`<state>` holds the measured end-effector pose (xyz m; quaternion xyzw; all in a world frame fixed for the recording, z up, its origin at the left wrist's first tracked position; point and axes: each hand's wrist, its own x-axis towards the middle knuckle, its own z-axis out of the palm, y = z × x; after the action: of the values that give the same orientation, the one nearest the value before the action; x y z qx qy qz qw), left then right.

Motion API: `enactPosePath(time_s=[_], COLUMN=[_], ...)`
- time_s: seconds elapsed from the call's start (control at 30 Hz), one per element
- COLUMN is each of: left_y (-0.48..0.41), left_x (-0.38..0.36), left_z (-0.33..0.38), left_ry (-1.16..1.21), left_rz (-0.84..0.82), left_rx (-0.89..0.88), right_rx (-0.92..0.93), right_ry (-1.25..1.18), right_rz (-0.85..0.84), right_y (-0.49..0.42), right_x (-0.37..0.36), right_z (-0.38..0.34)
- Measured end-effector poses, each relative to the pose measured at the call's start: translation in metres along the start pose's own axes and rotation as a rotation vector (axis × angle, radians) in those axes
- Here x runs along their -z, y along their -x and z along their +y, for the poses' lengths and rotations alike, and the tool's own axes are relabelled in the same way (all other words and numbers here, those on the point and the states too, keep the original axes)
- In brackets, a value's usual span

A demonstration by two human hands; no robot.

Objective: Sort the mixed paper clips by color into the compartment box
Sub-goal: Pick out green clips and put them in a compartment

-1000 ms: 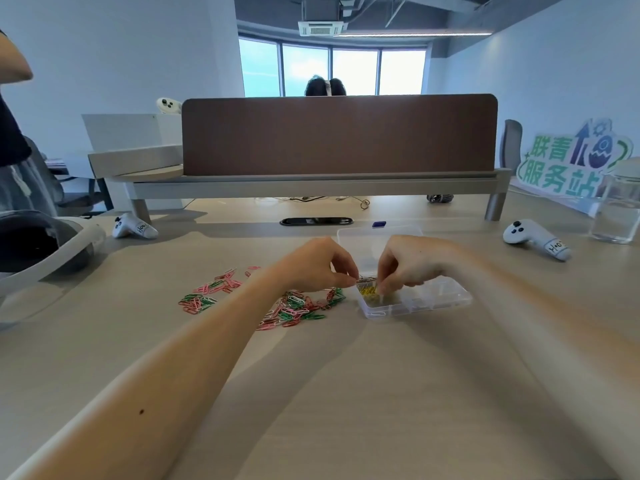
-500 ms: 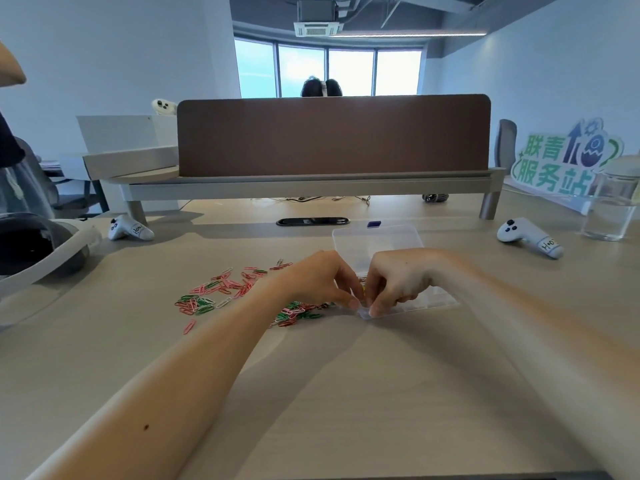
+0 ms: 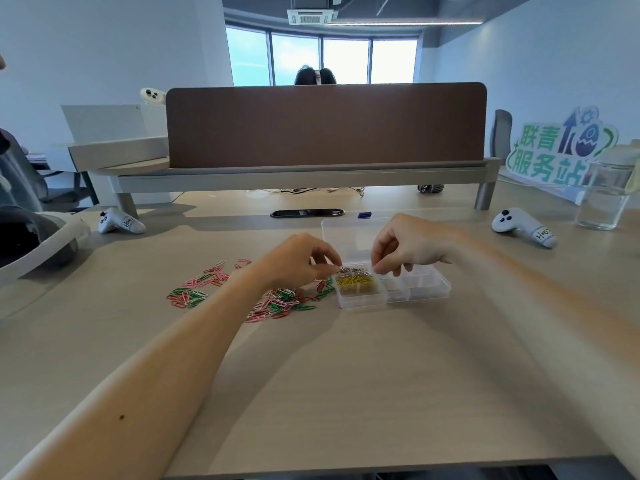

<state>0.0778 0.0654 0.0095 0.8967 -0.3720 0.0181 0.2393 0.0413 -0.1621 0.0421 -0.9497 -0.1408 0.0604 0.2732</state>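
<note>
A clear compartment box point(image 3: 429, 292) lies open on the desk, its lid point(image 3: 346, 233) flat behind it. Yellow paper clips point(image 3: 356, 284) fill its front-left compartment, and silver paper clips point(image 3: 355, 270) lie in the compartment behind. The other compartments look bare. My left hand point(image 3: 298, 261) pinches at the left end of the silver clips. My right hand point(image 3: 405, 249) hovers over the box with thumb and finger pinched near their right end; what it holds is too small to tell. Mixed red, pink, green and white paper clips point(image 3: 277, 303) are scattered left of the box.
A second patch of loose clips point(image 3: 194, 292) lies further left. White controllers sit at far left point(image 3: 117, 221) and far right point(image 3: 523, 226), and a glass jar point(image 3: 602, 199) stands at the right. A headset point(image 3: 38, 237) rests at the left edge, and a brown divider point(image 3: 325, 126) closes the back.
Both hands have lifted from the box's front-left corner to above its back-left compartment and drawn slightly apart, uncovering the yellow and silver clips.
</note>
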Motion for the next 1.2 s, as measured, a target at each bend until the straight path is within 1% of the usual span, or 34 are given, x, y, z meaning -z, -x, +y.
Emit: enactPosePath(time_s=[0.07, 0.2, 0.27, 0.4, 0.53, 0.63, 0.77, 0.9, 1.1, 1.2], left_y=[-0.001, 0.0, 0.0, -0.001, 0.001, 0.007, 0.024, 0.037, 0.049, 0.06], left_x=[-0.003, -0.01, -0.011, -0.01, 0.011, 0.031, 0.045, 0.044, 0.049, 0.062], left_z=[-0.001, 0.002, 0.002, -0.002, -0.013, -0.026, -0.04, -0.046, -0.053, -0.059], left_ry=[-0.067, -0.15, -0.128, -0.061, -0.059, -0.072, -0.098, -0.149, -0.173, -0.186], left_rz=[-0.005, -0.166, -0.164, -0.112, 0.027, 0.039, 0.015, -0.064, -0.147, -0.235], left_rx=[0.059, 0.1, 0.104, 0.106, 0.054, 0.072, 0.139, 0.187, 0.256, 0.313], right_rx=[0.03, 0.059, 0.051, 0.027, 0.022, 0.037, 0.101, 0.153, 0.107, 0.108], right_ry=[-0.014, 0.042, 0.058, 0.038, 0.049, 0.073, 0.118, 0.184, 0.276, 0.29], right_rz=[-0.066, -0.179, -0.184, -0.171, -0.118, -0.067, 0.0, 0.044, 0.085, 0.073], right_y=[-0.001, -0.004, -0.005, -0.004, -0.004, -0.007, -0.02, -0.038, -0.065, -0.069], right_x=[-0.007, -0.018, -0.019, -0.017, -0.017, -0.019, -0.035, -0.062, -0.089, -0.093], right_z=[-0.003, -0.006, -0.006, -0.005, -0.008, -0.018, -0.043, -0.069, -0.083, -0.085])
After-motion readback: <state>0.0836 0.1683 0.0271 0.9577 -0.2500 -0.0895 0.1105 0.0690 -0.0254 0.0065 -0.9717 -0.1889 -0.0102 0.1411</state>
